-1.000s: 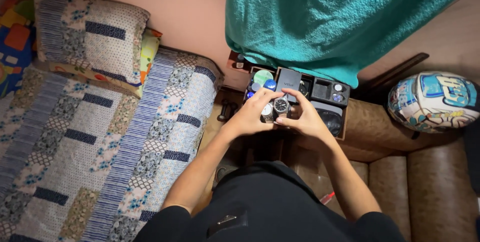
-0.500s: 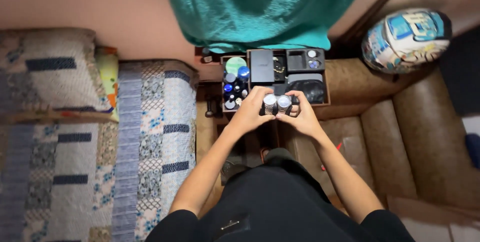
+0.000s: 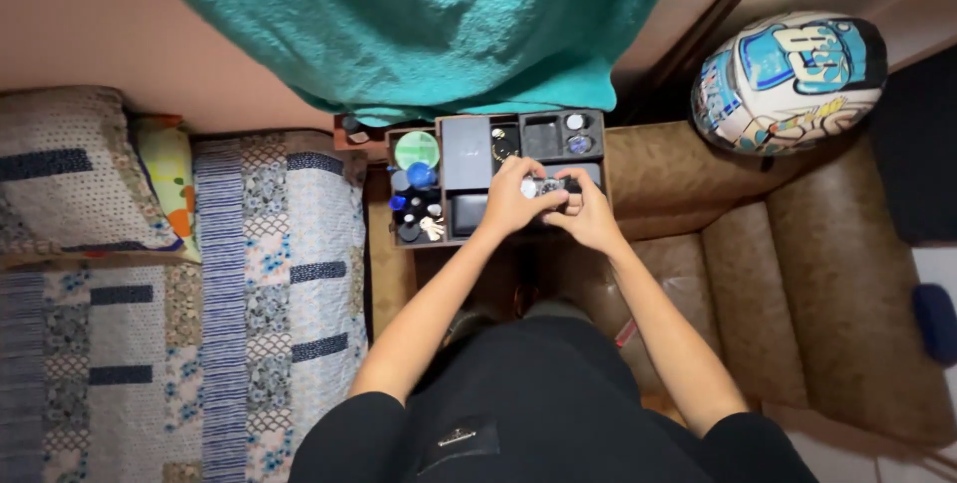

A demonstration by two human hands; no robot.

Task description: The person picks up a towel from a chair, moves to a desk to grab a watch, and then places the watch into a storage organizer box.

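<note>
Just above the centre of the frame both hands meet over one small object: the left hand (image 3: 510, 199) curls its grip closed round one end of a wristwatch (image 3: 544, 186), and the right hand (image 3: 588, 216) pinches the other end, fingers bent tight. The watch sits between them, right over the front edge of the organiser tray (image 3: 454, 238).

It looks like a metal piece with a round pale face — rigid at the case, likely jointed and floppy along the band, light enough for fingertips but smooth and liable to slip. The glass face would scratch or crack, so I would judge the case sides or the band the safest places to hold; detail is too small to tell which the fingers are on.

The tray is dark, shallow and divided into compartments, holding a flat dark box (image 3: 466, 152), a green round lid (image 3: 417, 150) and small blue caps (image 3: 420, 176). Above hangs a nubby teal towel (image 3: 419, 24). At left lies a patchwork quilt (image 3: 259, 274) on a bed — soft, stitched. At right, a brown cushioned armchair (image 3: 797, 274) carries a glossy, hard, painted helmet (image 3: 788, 79).
</note>
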